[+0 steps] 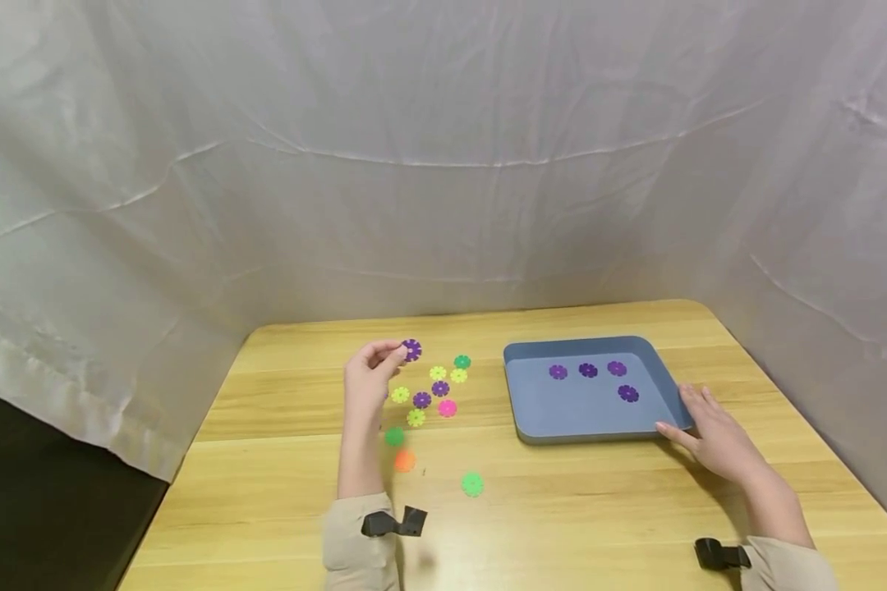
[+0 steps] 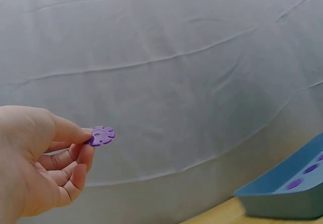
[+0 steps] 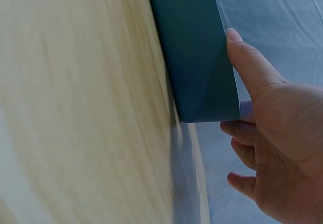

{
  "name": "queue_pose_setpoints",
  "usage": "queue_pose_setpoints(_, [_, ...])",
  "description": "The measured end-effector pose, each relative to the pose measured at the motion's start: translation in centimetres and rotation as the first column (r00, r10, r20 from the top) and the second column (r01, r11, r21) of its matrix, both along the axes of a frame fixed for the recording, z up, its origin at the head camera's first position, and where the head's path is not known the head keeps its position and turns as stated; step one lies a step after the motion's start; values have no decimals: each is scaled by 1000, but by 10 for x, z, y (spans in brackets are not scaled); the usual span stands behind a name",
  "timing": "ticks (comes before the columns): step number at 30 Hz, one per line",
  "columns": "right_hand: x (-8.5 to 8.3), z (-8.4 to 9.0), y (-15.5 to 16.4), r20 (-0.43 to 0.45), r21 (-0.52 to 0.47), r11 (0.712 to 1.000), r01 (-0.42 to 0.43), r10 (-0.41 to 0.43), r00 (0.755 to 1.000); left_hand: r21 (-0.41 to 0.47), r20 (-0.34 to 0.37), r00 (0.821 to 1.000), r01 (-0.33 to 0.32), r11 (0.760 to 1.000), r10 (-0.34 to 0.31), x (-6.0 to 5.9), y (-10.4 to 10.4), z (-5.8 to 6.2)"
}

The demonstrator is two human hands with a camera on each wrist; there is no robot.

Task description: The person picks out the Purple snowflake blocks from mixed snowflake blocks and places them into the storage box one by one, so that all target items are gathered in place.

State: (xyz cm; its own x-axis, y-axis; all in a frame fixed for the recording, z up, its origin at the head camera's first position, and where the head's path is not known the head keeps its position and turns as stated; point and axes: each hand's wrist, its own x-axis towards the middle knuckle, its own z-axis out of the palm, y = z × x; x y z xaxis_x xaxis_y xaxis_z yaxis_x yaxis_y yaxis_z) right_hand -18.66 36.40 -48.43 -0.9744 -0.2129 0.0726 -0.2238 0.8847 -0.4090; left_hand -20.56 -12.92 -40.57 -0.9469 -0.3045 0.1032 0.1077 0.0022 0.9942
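Nearest me, loose green, orange, pink and yellow discs (image 1: 416, 417) lie scattered on the wooden table (image 1: 562, 509). My left hand (image 1: 367, 379) is raised above them, thumb and forefinger pinching a purple disc (image 1: 411, 350) in the air. My right hand (image 1: 717, 439) rests against the near right corner of the blue tray (image 1: 562, 419), thumb along its wall. Four purple discs (image 1: 587, 370) lie inside the tray, towards its far side.
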Motion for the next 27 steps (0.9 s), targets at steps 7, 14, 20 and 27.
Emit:
queue_pose_setpoints(7, [0,-2,1,-15,1,1000,0,0,1000,-12,10,993,122,993,-121,-5,43,-3])
queue_pose_setpoints(14, [-1,-1,-1,-11,-4,1000,-2,2,1000,12,-4,977,215,976,-215,-13,86,-14])
queue_pose_setpoints(20, [-2,1,-1,-12,-1,1000,-6,6,1000,-15,47,955,295,956,-294,-21,129,-26])
queue_pose_setpoints(27, [-3,2,-1,-25,0,1000,-7,7,1000,22,120,916,383,923,-383,-35,178,-47])
